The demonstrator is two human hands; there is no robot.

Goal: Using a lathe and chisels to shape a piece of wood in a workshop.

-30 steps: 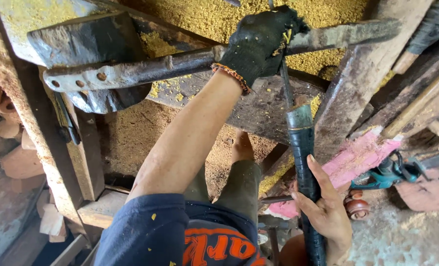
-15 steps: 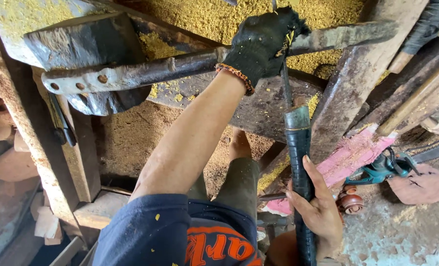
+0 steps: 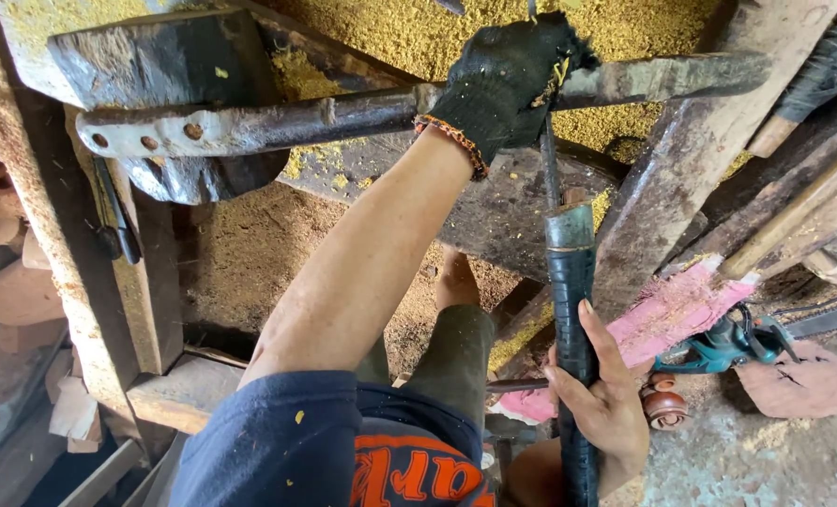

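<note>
While both hands are engaged, the layout reads as follows:
Left hand: gloved left hand closed over the dark metal bar near its middle, fingers wrapped across the top
Bar position: lies roughly level across the upper frame, passing through the glove; bolt-holed flat end to the left, far end to the right
Left arm: bare forearm stretched up and forward, a beaded bracelet at the wrist
Right hand: bare right hand half closed on the black-wrapped handle, palm against its right side, fingers curled loosely
Handle position: stands nearly upright, its thin rod running up to just beside the glove
Surroundings: sawdust on the wooden bench; pink board and teal power tool lower right
</note>
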